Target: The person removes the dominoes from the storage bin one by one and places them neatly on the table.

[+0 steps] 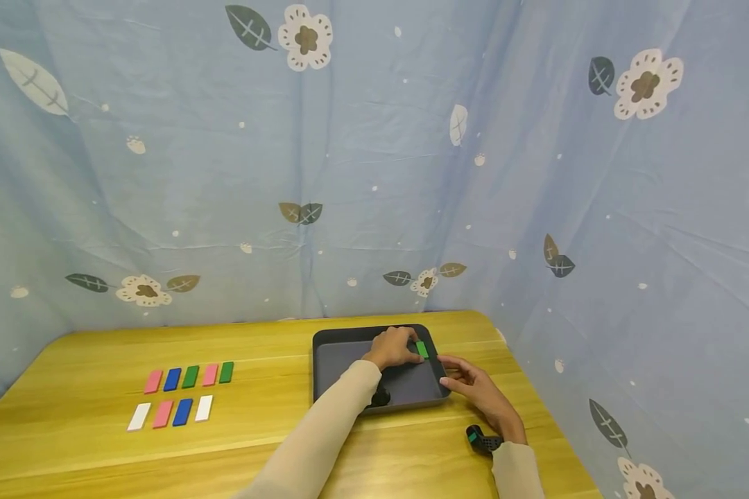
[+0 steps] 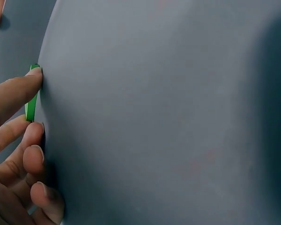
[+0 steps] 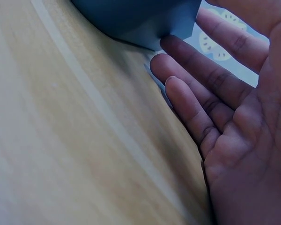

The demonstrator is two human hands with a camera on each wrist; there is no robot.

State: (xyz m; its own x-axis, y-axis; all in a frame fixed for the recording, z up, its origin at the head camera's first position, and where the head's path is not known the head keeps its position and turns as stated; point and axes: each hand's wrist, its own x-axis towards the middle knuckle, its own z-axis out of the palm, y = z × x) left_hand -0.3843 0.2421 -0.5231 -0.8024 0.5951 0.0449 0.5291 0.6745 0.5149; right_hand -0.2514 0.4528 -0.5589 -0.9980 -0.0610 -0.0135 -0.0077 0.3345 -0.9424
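A dark grey rectangular tray [image 1: 343, 335] stands near the back of the table. Inside it, by the right wall, my left hand [image 1: 392, 348] pinches a small flat green block [image 1: 422, 349] between thumb and fingers. The left wrist view shows that green block [image 2: 31, 108] on edge between the fingertips, close to the tray wall. My right hand [image 1: 483, 395] is at the tray's right side, its thumb by the rim. Its fingers [image 3: 192, 105] extend fairly straight, one touching the tray's outer wall [image 3: 145, 28] in the right wrist view.
On the left of the wooden table [image 1: 268, 409], several flat blocks lie in two rows, including a pink block [image 1: 153, 381], a blue block [image 1: 182, 412], a green block [image 1: 190, 376] and a white block [image 1: 139, 416]. A blue floral curtain [image 1: 374, 173] hangs behind and at right.
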